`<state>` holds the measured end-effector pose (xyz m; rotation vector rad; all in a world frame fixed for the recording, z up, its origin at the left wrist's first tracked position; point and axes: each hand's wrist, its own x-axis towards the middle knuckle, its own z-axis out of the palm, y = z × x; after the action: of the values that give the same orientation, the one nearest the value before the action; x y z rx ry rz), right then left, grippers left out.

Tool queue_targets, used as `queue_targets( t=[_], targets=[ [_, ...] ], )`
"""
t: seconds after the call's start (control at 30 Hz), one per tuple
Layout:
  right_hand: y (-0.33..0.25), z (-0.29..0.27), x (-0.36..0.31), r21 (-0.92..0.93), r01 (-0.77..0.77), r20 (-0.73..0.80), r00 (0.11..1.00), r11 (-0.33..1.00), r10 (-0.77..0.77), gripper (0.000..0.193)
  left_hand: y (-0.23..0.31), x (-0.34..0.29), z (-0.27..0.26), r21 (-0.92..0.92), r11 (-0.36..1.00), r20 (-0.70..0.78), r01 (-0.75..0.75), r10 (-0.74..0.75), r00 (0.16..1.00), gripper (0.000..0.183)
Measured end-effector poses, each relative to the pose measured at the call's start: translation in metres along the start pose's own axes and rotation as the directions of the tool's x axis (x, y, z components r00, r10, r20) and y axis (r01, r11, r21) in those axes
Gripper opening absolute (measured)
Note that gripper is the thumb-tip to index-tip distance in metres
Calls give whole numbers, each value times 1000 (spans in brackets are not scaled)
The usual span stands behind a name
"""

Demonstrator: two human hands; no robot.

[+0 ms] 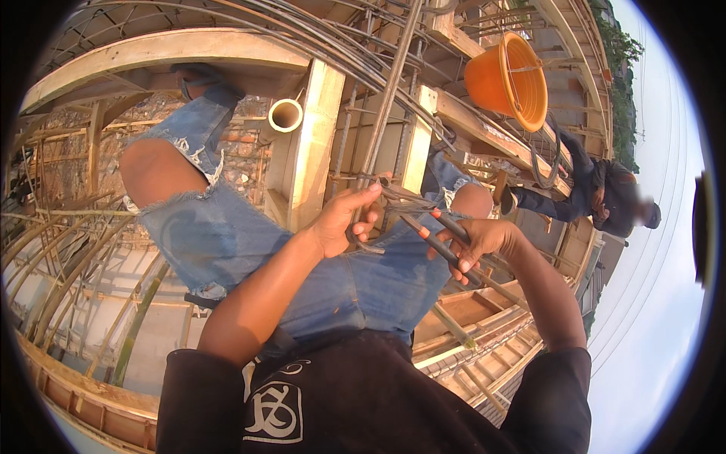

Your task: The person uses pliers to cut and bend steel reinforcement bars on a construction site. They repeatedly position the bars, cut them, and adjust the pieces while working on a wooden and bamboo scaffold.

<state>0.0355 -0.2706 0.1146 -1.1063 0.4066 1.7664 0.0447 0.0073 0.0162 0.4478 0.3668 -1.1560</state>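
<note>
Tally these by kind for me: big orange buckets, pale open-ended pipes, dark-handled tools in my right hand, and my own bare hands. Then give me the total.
Big orange bucket: 1
Pale open-ended pipe: 1
Dark-handled tool: 1
Your own hands: 2, left hand and right hand
Total: 5
</note>
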Motion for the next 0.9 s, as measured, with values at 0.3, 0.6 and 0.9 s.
queue_targets(
  t=[0.3,0.6,0.9],
  targets=[
    [37,50,36,-440,-136,-766,573,888,-292,71,-24,21,-8,315,948,-166,-29,85,982,53],
    [69,77,55,-710,-538,-609,146,455,-779,53,-24,18,-7,273,958,-98,-89,120,988,38],
    [37,68,39,-650,-731,-459,162,206,-873,48,-18,13,-7,250,962,-64,-104,124,990,37]
  ],
)
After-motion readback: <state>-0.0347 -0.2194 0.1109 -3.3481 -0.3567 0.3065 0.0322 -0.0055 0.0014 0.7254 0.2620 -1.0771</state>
